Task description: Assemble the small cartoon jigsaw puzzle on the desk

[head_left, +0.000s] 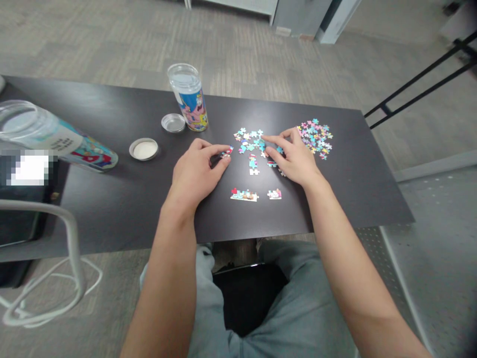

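My left hand (197, 171) is closed in a pinch, with a small red-and-white jigsaw piece (227, 151) at the thumb and forefinger. My right hand (296, 156) hovers low over loose jigsaw pieces (254, 142), its thumb and fingers apart; whether the fingertips touch a piece is hard to see. Below these, a few pieces are joined in a short upright column (253, 163). Nearer me lie a joined strip with a straight lower edge (244, 195) and, beside it, a small joined or single piece (275, 194). Some pieces are partly hidden under my right hand.
A pile of jigsaw pieces (316, 137) lies beyond my right hand. Clear picture-printed canisters stand at the back (192, 102) and left (74, 141), with a silver lid (173, 123) and a white-lined lid (144, 149) between. A white curved tube (72, 238) crosses the left edge.
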`<state>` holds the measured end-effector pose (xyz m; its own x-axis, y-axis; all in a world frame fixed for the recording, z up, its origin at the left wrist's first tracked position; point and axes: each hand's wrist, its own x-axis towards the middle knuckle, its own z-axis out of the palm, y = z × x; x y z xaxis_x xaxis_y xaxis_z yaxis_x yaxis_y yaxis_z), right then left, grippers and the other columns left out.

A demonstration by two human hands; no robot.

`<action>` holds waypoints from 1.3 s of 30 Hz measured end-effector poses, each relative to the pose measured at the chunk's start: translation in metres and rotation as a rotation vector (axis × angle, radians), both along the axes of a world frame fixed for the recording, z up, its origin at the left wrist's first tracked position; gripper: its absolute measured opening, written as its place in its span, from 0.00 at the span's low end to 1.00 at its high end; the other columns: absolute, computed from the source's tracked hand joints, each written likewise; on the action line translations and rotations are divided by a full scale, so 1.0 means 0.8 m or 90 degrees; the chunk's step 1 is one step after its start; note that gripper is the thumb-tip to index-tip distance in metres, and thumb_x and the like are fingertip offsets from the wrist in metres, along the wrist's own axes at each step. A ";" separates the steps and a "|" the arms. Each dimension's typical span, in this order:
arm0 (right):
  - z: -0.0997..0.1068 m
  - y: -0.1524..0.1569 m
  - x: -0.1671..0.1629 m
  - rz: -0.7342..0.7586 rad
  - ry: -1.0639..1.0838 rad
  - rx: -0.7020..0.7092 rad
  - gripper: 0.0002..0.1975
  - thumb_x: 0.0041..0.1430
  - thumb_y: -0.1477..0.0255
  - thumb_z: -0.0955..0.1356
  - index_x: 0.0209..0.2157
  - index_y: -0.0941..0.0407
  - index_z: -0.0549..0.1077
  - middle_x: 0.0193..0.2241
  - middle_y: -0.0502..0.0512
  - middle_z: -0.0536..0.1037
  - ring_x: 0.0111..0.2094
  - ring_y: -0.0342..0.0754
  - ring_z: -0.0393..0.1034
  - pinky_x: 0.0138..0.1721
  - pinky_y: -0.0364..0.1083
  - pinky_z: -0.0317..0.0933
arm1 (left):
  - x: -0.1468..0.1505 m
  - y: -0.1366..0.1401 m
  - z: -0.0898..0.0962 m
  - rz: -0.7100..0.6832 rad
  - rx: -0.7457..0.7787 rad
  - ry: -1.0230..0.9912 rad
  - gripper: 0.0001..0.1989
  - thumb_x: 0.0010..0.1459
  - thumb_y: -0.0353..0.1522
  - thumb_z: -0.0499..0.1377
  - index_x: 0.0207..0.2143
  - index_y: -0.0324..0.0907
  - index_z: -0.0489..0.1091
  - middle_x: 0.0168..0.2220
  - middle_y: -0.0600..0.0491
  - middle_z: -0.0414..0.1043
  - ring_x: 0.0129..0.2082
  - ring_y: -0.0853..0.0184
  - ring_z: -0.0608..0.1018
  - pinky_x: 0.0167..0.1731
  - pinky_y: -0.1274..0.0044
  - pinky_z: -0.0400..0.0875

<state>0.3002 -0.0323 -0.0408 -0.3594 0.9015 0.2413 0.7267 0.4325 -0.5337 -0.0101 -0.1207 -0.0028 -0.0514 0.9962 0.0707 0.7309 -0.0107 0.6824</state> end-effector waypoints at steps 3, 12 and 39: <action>-0.002 0.004 0.005 0.011 0.030 0.000 0.17 0.84 0.51 0.75 0.61 0.41 0.95 0.61 0.64 0.79 0.61 0.70 0.79 0.68 0.72 0.82 | -0.001 -0.001 0.000 -0.006 0.004 0.001 0.18 0.75 0.45 0.73 0.62 0.55 0.94 0.57 0.47 0.83 0.44 0.56 0.80 0.51 0.62 0.79; -0.004 0.002 0.006 -0.005 0.079 0.001 0.18 0.81 0.54 0.77 0.65 0.42 0.91 0.58 0.65 0.80 0.55 0.66 0.81 0.67 0.71 0.83 | 0.000 -0.001 -0.001 -0.009 -0.006 0.014 0.19 0.76 0.46 0.72 0.63 0.54 0.94 0.57 0.45 0.83 0.46 0.53 0.80 0.53 0.59 0.78; 0.008 -0.027 -0.036 0.111 -0.081 0.087 0.17 0.87 0.57 0.76 0.69 0.37 0.92 0.67 0.66 0.83 0.66 0.76 0.78 0.75 0.83 0.74 | 0.012 -0.003 0.003 -0.013 -0.020 0.094 0.22 0.79 0.42 0.71 0.70 0.51 0.92 0.61 0.44 0.84 0.48 0.52 0.84 0.58 0.57 0.81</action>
<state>0.2716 -0.0541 -0.0340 -0.5416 0.7855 0.2993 0.6922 0.6188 -0.3714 -0.0008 -0.1227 -0.0006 -0.0228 0.9987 0.0447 0.8230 -0.0066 0.5680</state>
